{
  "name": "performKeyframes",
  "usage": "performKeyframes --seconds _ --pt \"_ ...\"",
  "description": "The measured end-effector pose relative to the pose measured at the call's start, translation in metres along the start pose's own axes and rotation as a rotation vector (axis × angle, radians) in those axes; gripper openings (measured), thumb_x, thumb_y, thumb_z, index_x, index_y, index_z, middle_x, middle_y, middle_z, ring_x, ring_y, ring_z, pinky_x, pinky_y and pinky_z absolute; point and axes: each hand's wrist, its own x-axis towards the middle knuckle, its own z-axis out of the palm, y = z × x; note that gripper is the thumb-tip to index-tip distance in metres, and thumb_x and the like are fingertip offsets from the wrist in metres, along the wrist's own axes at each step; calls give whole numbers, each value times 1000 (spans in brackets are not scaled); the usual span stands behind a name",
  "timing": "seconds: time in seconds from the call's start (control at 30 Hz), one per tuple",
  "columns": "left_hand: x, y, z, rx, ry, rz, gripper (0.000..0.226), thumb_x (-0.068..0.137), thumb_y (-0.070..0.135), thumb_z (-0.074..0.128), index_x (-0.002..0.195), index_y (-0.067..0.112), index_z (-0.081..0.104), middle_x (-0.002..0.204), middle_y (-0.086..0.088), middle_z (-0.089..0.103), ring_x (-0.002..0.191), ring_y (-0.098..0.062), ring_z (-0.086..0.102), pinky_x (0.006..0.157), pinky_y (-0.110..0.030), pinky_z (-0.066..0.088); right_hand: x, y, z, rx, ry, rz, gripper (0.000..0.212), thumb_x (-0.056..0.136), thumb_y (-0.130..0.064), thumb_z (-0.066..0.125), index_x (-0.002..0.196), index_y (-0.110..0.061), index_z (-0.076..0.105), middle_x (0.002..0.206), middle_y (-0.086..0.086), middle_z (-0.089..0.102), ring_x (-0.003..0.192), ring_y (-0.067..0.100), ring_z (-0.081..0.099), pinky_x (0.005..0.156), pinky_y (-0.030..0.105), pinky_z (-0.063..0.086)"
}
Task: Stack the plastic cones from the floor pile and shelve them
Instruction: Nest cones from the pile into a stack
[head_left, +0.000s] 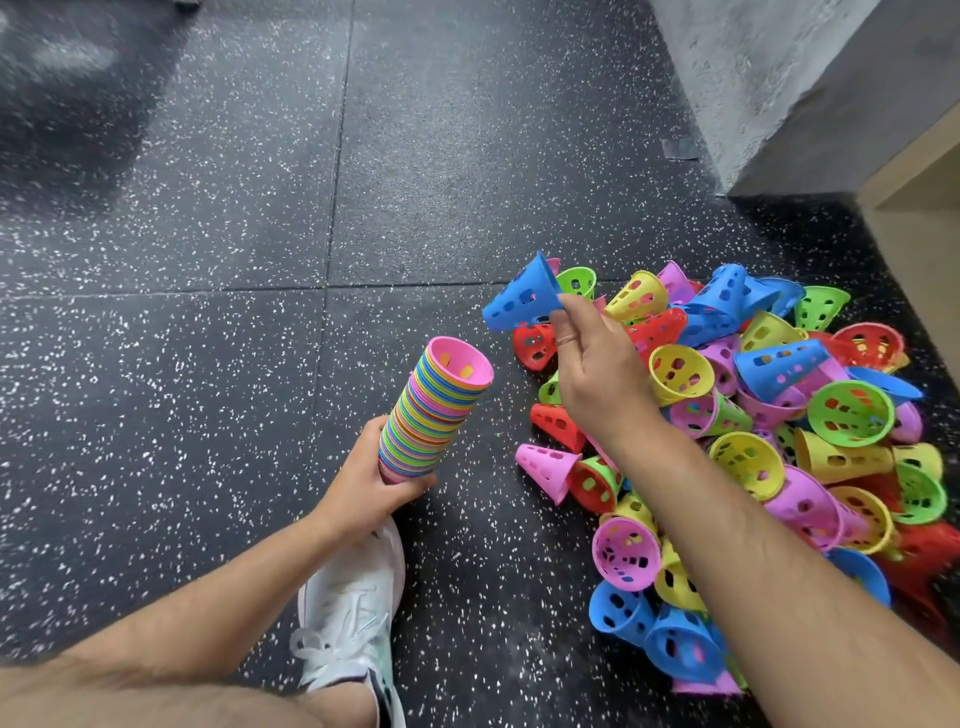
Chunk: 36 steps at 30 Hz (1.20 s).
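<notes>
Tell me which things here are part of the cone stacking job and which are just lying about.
Part of the job:
- stack of nested cones, held in the left hand
- blue cone, pinched by the right hand
- pile of loose cones on the floor

Just there:
- white sneaker
- concrete block
- wooden edge, far right

- stack of nested cones (434, 410): rainbow rims, pink one on top, tilted with its open end facing up
- blue cone (522, 300): perforated, up off the floor, lying sideways
- loose pile (769, 426) (red, yellow, green, pink, blue) jumbled on the floor at right
</notes>
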Motion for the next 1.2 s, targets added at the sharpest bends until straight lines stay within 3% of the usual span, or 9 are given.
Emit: performKeyframes --seconds 0.1,0.2,0.37,0.5,0.63,0.7,0.87,1.07,1.2 --pt "1 -4 1 12 5 -2 73 77 12 91 136 18 47 120 5 64 103 8 61 88 -7 43 -3 -7 6 33 7 -57 27 104 -20 44 121 -9 62 103 -3 59 101 29 53 85 31 37" --pt "1 -3 2 -8 12 -6 73 77 12 92 135 17 47 120 4 65 102 6 61 89 -9 44 -5 -11 16 40 11 -93 29 100 -16 45 120 -6 64 133 13 55 121 27 48 108 29 34" --pt "1 -1 1 -29 0 5 79 68 42 85 134 23 46 121 6 65 106 2 62 92 -13 46 -12 -13 21 95 9 -149 37 91 4 49 124 -5 65 120 11 61 111 19 55 99 11 36" --pt "2 -1 1 -13 -10 8 75 69 37 86 133 27 46 121 4 64 105 3 62 91 -11 45 -17 -17 27 108 -32 -202 48 86 7 47 128 -8 65 117 9 66 108 21 60 98 27 46" --pt "2 -1 1 -26 -12 9 76 69 37 86 132 25 46 120 3 65 104 3 62 90 -12 45 -22 -17 33 62 -78 -209 44 89 -6 42 125 -12 67 119 9 67 109 28 62 98 38 48" --pt "2 -1 1 -32 -8 2 76 70 33 87 133 24 46 121 2 65 104 3 62 90 -12 46 -26 -17 37 35 -90 -223 43 90 -12 40 122 -13 69 118 12 68 110 30 61 103 33 42" --pt "2 1 2 -40 5 -1 75 70 30 86 133 24 46 121 2 65 104 4 63 88 -10 45 -39 -18 42 133 -224 -201 45 90 -1 49 131 -13 65 134 15 60 124 21 50 107 11 30" --pt "2 2 2 -34 -7 -7 76 68 38 85 133 23 47 119 4 65 103 3 62 87 -10 45 -24 -6 40 131 -180 -105 44 92 -3 46 133 -11 60 129 1 61 121 15 52 107 23 37" --pt "2 2 3 -48 -4 -1 76 70 33 85 134 21 47 120 6 64 104 5 61 87 -8 44 -4 21 51 -204 -254 45 44 92 -15 45 134 -16 60 143 9 50 133 29 41 114 41 31"
